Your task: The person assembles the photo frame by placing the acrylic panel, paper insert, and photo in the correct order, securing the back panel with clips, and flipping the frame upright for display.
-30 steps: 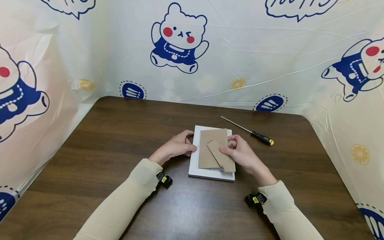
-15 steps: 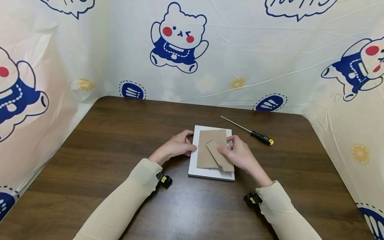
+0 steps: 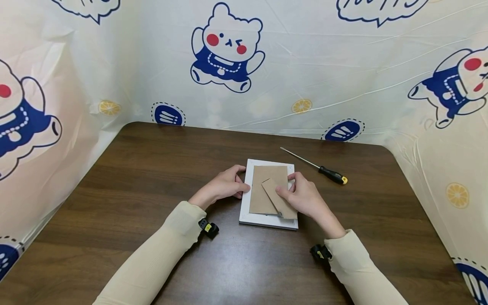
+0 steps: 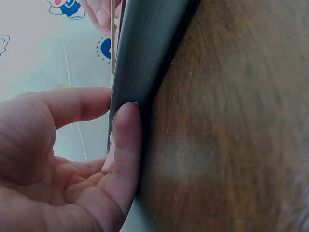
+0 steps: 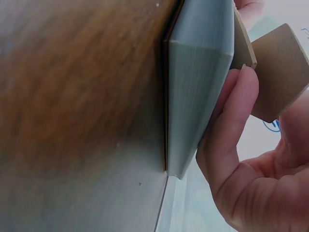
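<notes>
A white picture frame [image 3: 267, 221] lies on the table with its back up. On it sits a brown backing board [image 3: 268, 171], whose stand leg [image 3: 278, 199] slants across toward the lower right. My left hand [image 3: 226, 184] grips the frame's left side, thumb at its top edge; in the left wrist view, fingers [image 4: 126, 140] press along the frame's side wall [image 4: 149, 48]. At the board's right edge, my right hand [image 3: 306, 197] pinches the board, its thumb over the leg. The right wrist view shows a fingertip [image 5: 248, 79] at the board's edge [image 5: 245, 43], beside the tilted leg [image 5: 280, 72].
A screwdriver [image 3: 332, 175] with a black and yellow handle lies behind the frame to the right, its shaft pointing to the back left. Brown wooden table [image 3: 171, 156] surrounds the frame. A printed cloth [image 3: 278, 63] with cartoon bears hangs at the back and sides.
My right hand has moved slightly left, and the backing board has slid a little left and toward me over the frame. The left hand and the frame have stayed in place.
</notes>
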Tool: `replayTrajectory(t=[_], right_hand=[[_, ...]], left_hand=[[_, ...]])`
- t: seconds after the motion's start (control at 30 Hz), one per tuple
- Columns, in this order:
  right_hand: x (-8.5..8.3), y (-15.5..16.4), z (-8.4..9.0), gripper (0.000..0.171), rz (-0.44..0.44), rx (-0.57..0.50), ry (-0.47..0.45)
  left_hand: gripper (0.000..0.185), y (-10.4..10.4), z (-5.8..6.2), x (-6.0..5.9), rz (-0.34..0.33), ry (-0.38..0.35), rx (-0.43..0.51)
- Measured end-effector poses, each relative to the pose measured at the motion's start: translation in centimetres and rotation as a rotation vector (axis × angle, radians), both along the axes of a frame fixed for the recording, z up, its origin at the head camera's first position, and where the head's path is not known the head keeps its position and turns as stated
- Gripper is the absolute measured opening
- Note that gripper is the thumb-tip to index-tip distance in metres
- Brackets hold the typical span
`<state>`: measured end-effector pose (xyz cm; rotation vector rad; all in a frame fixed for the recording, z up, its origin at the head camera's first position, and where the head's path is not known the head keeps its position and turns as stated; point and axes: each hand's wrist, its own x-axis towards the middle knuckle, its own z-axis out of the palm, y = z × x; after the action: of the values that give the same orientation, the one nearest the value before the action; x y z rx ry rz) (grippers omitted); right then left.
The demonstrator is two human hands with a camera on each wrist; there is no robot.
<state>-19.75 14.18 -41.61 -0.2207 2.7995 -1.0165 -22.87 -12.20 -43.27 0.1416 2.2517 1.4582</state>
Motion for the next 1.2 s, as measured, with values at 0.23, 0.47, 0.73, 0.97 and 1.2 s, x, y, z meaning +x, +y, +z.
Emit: replayTrajectory(t=[0.23,0.47,0.73,0.97,1.2], right_hand=[[-0.1,0.0,0.2,0.058,0.008,0.03,-0.02],[-0.2,-0.1,0.5,0.063,0.017,0.047,-0.06],[-0.2,0.0,0.7,0.062,0.024,0.058,-0.098],[-0.1,-0.3,0.9,0.061,0.011,0.09,-0.102],[0.0,-0.7,1.1,0.061,0.003,0.131,-0.1]], left_hand=[[0.073,-0.1,0.0,0.0,-0.002,0.0,-0.009],[0.073,-0.1,-0.1,0.1,-0.006,0.006,-0.008],[0.074,0.0,0.0,0.0,0.002,0.004,-0.011],[0.074,0.0,0.1,0.0,0.001,0.003,-0.014],[0.075,0.0,0.1,0.0,0.004,-0.002,-0.007]])
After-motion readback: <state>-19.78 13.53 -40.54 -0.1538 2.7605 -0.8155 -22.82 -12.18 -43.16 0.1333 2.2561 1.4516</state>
